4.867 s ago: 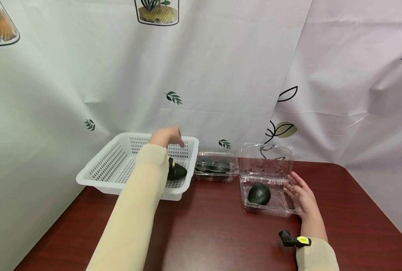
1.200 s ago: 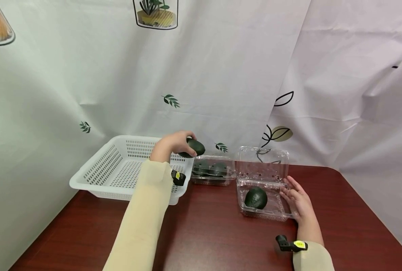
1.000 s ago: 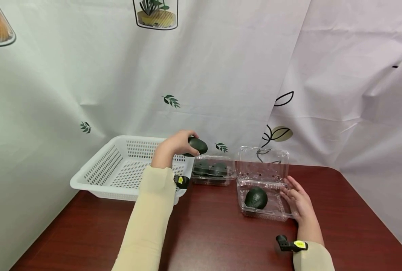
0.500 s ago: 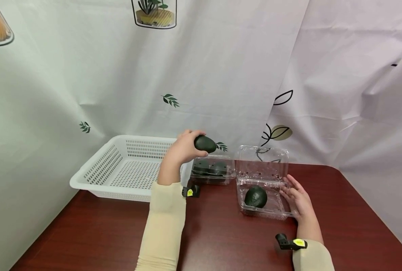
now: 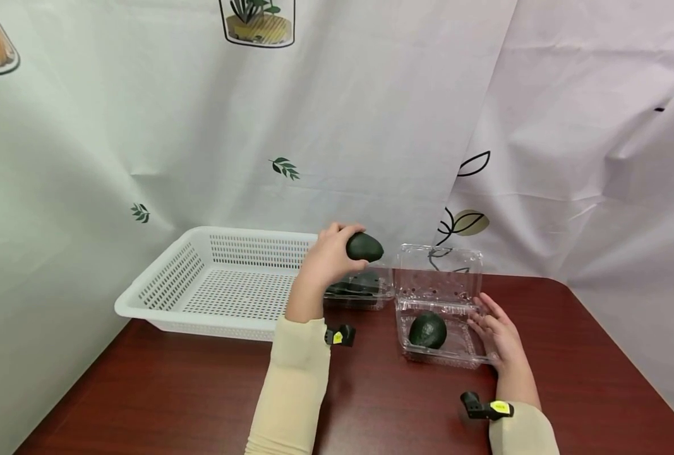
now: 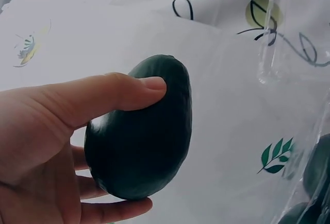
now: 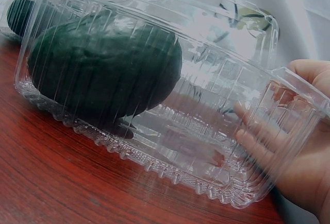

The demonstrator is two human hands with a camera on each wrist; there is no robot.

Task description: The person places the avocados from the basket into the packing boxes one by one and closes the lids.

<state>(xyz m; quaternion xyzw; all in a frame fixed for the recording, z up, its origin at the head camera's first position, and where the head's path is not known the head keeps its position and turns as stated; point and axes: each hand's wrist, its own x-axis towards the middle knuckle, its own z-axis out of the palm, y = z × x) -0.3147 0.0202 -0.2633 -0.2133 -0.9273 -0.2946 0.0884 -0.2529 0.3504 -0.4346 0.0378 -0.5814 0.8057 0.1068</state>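
My left hand (image 5: 330,258) holds a dark green avocado (image 5: 364,248) in the air, thumb on one side and fingers round the other. In the left wrist view, the thumb lies across the upper part of the avocado (image 6: 147,136). An open clear plastic clamshell container (image 5: 466,335) stands on the table with its lid (image 5: 439,268) upright at the back. One avocado (image 5: 427,330) lies in its left half. My right hand (image 5: 501,333) rests against the container's right side, its fingers fairly straight; the right wrist view shows them through the plastic.
A white perforated basket (image 5: 129,306) stands at the left, no fruit visible in it. Behind my left hand is a closed clear container (image 5: 379,294) with avocados inside. The dark red table (image 5: 405,404) meets a white printed curtain (image 5: 382,126) at the back.
My left hand has come up out of the basket with an avocado and carried it rightward, past the basket's rim and over the closed container. The right hand has stayed at the open container.
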